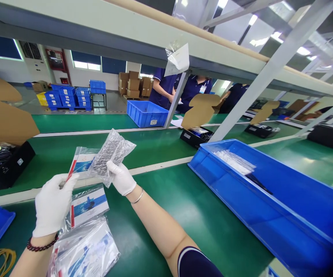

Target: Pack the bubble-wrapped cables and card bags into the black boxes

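Observation:
My left hand point(53, 202), in a white glove, pinches the edge of a bagged booklet point(83, 161) with a red stripe and a blue picture. In my gloved right hand point(122, 177) is a clear bubble-wrap pouch point(108, 154), gripped at its lower right edge; what lies inside it cannot be made out. The pouch overlaps the booklet's right side. Below them, on the green work surface, lies another bagged booklet point(89, 206), and nearer to me a pile of similar bagged booklets point(87, 250).
A long blue bin point(258, 207) with white packets stands at right. Open black boxes point(7, 169) with cardboard lids sit on the belt point(154, 142). Yellow rubber bands point(0, 261) lie lower left. An overhead shelf point(126, 30) crosses above; co-workers point(195, 90) stand beyond.

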A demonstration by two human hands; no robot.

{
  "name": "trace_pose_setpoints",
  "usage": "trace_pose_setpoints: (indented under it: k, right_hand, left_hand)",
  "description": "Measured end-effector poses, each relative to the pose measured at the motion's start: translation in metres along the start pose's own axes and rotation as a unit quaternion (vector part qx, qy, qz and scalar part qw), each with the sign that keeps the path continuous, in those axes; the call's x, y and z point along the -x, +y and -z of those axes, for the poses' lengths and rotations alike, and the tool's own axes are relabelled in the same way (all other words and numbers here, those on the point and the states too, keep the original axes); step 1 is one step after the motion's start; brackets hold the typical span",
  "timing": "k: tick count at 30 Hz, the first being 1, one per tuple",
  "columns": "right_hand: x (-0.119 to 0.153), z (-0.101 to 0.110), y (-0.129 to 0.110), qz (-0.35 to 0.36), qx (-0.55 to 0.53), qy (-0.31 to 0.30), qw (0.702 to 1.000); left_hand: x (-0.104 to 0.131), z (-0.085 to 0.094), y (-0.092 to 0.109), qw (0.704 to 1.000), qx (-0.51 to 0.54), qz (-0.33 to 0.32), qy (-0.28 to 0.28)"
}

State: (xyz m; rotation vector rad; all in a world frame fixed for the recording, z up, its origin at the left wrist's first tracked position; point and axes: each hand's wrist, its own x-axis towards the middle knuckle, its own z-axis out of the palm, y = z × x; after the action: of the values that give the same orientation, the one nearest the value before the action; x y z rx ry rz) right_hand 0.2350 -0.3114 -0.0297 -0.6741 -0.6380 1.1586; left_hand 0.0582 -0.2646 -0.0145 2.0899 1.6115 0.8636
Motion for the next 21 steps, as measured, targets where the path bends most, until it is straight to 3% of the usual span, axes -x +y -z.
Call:
trace_pose_setpoints:
  k: [15, 21]
  right_hand:
    - [-0.0029, 0.0007, 0.0041, -0.008, -0.035, 0.021, 0.999]
    - [-0.0044, 0.0042, 0.0082, -0.029, -0.07, 0.022, 0.997]
  left_hand:
    - [0.0029, -0.0002, 0.0061, 0.995, -0.055, -0.038, -0.07]
    - [0.0079, -0.0023, 0.0046, 0.998, -0.023, -0.05, -0.037]
